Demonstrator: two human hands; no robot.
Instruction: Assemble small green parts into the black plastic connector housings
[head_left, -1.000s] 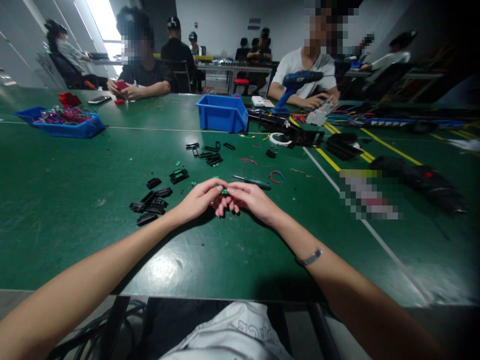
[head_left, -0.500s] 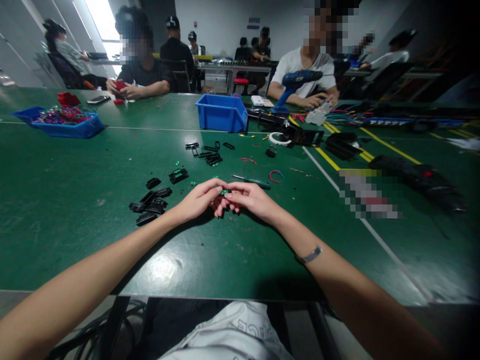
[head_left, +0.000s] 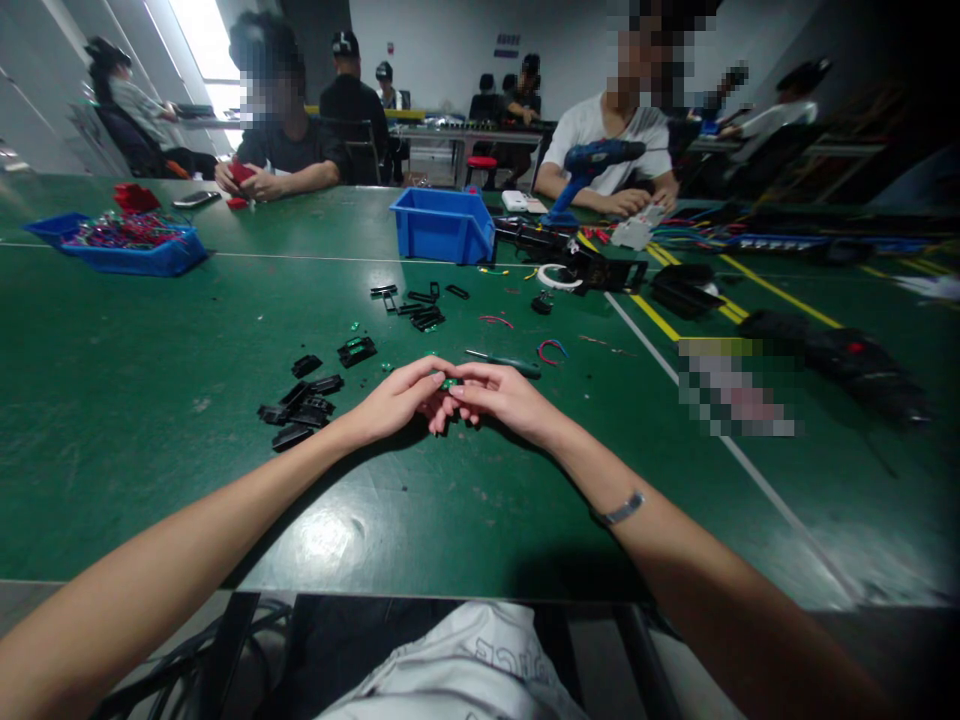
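My left hand (head_left: pixel 409 397) and my right hand (head_left: pixel 501 397) meet above the table, fingertips together. Between them they pinch a small green piece (head_left: pixel 449 384), mostly covered by the fingers; its exact kind is too small to make out. Just beyond my right hand lies a screwdriver (head_left: pixel 517 367) with a dark green handle. To the left of my left hand are a black plastic housing (head_left: pixel 356 350) with green inside and a loose pile of black plastic housings (head_left: pixel 300 408). Several black rectangular frames (head_left: pixel 426 316) lie farther back.
A blue bin (head_left: pixel 442 228) stands at the back centre, and a blue tray (head_left: pixel 142 262) of wires at the far left. A cordless drill (head_left: pixel 589 165) stands near a co-worker (head_left: pixel 615 140) opposite. Wire scraps (head_left: pixel 552 352) lie beyond my right hand. A black tool-like object (head_left: pixel 840 365) is at right.
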